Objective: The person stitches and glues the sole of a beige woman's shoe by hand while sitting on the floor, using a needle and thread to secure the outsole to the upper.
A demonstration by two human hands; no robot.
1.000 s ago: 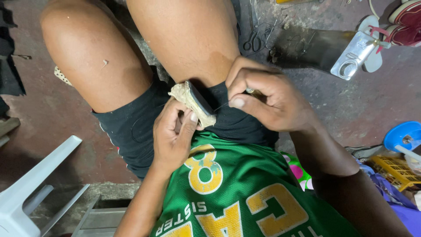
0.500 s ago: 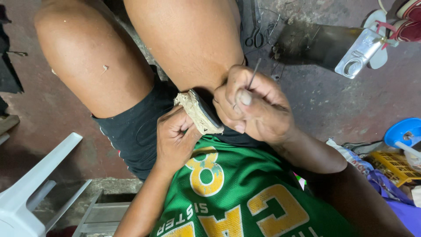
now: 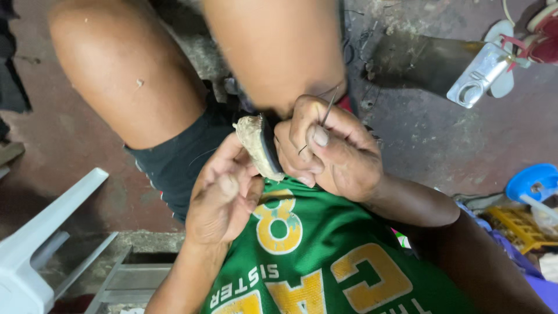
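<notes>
Hand-stitching a worn shoe sole held over the lap

The shoe sole [image 3: 258,145], pale and crusted on its face with a dark edge, sits upright between the person's thighs, just above the green jersey [image 3: 302,256]. The left hand [image 3: 224,195] grasps it from below, fingers curled around its lower end. The right hand [image 3: 331,145] is pressed against the sole's dark edge and pinches a thin metal needle [image 3: 326,111] between thumb and forefinger, its shaft slanting up and away from the sole. I judge the step to be working a stitch through the sole's edge; the next move would call for a firm, steady brace from the left hand while the needle is driven or drawn straight. Far right of the sole, a grey metal tool [image 3: 479,75] lies on the concrete floor [image 3: 430,145].
</notes>
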